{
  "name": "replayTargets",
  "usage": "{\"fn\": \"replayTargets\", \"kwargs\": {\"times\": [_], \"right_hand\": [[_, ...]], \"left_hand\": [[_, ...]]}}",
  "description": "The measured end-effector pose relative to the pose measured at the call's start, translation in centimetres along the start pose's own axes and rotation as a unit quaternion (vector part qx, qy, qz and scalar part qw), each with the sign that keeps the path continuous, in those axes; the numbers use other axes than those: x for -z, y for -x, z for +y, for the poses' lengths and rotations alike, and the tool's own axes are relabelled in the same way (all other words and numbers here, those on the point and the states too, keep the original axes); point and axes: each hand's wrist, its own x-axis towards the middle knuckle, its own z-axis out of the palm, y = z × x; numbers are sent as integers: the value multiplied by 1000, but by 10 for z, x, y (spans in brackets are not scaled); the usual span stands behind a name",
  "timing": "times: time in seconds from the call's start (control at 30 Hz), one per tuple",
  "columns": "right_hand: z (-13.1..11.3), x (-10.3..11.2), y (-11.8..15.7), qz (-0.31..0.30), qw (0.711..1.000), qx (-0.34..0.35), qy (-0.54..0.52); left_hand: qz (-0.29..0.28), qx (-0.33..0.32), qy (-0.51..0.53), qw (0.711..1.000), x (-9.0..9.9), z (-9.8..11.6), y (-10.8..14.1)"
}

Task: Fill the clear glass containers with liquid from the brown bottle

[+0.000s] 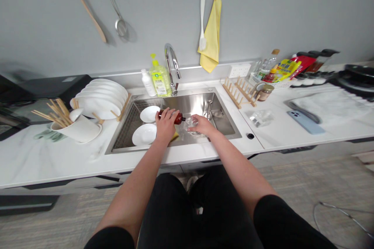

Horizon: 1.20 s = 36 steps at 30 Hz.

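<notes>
The left hand (166, 124) wraps around the body of a brown bottle (175, 118), which lies almost level with its dark neck pointing right. The right hand (203, 125) closes on a clear glass tumbler (190, 124). The hands are apart but close together, with the bottle's neck right by the tumbler; whether they touch is hard to tell from this view. Both are held over the basin of a stainless steel sink (163, 148), so a slip would land in the basin and not on the hard counter (58, 159). Holding the bottle by its body leaves the neck free and in view, which suits such close work.

Below the hands, two white plates (147, 128) lie in the sink beside a wire rack (128, 124), and a yellow sponge (174, 136) shows under the left wrist. Behind the basin stand a chrome faucet (172, 68), a pump bottle of green dish soap (160, 81) and a white bottle (148, 82). To the left, white plates (99, 101) stand in a wooden rack, next to a white holder of chopsticks (78, 129).
</notes>
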Motion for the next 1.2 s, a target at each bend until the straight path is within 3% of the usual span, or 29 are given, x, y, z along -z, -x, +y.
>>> {"fn": "replayTargets", "kwargs": {"times": [0.57,1.2], "right_hand": [[-10,5,3,-2,1000,0,6],[-5,2,2,2,1000,-3,16]], "left_hand": [[0,-5,-4,1000,-1,-1,0],[1,-10,-1,1000,1,1,1]]}}
